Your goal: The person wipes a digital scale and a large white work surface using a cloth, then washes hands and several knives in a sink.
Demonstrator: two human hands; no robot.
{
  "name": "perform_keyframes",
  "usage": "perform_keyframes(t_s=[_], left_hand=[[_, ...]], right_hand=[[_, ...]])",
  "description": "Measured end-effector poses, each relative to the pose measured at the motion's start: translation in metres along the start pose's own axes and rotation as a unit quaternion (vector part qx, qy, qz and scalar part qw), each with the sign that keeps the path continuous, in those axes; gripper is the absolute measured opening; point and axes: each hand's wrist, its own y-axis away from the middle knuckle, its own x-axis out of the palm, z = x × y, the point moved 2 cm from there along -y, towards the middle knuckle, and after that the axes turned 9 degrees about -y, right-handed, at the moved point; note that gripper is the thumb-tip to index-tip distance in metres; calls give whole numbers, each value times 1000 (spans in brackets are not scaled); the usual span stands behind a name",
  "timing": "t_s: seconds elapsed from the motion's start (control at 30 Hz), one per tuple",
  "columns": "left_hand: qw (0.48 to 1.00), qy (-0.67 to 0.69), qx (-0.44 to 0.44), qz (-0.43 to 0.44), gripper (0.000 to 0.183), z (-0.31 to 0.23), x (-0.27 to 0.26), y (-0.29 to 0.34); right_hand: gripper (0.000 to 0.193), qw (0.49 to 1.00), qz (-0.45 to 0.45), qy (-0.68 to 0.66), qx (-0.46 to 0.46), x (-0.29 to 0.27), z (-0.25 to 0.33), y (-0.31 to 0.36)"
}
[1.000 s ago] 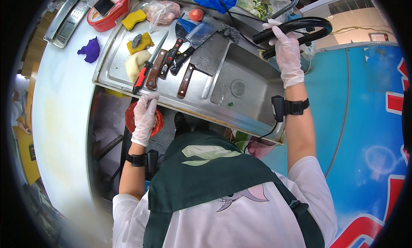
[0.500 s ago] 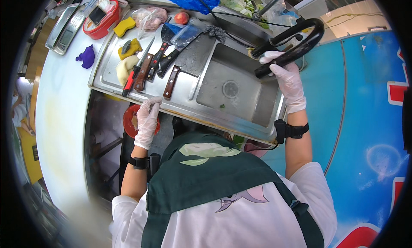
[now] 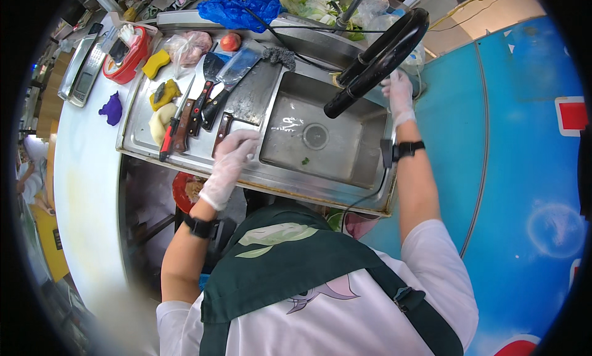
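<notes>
A stainless sink basin (image 3: 345, 155) lies before me, a green scrap (image 3: 305, 161) near its drain. A thick black faucet spout (image 3: 382, 63) reaches over its far right part. My right hand (image 3: 401, 96), in a clear glove, is just right of the spout, at the basin's far right corner; what its fingers touch is hard to make out. My left hand (image 3: 231, 162), gloved too, hovers over the counter's front edge by the basin's left side. Its fingers are loosely bent and apart, with nothing in them. Nearest to it is a brown-handled knife (image 3: 222, 134).
Left of the basin, the metal drainboard (image 3: 139, 131) holds several knives and scrapers, a yellow sponge (image 3: 156, 64) and bagged food (image 3: 188, 48). A red tub (image 3: 139, 55) and scale (image 3: 86, 75) stand on the white counter (image 3: 86, 171). A blue bag (image 3: 240, 12) lies behind.
My right hand has let go of the spout and moved behind it to the right. The spout has swung left over the basin. My left hand has moved right, off the drainboard's front edge.
</notes>
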Motion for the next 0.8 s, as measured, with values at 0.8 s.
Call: perform_keyframes(t_s=[0.8], left_hand=[[950, 238, -119, 162, 19, 4, 127, -92]], right_hand=[[28, 979, -30, -200, 15, 33, -17, 31]])
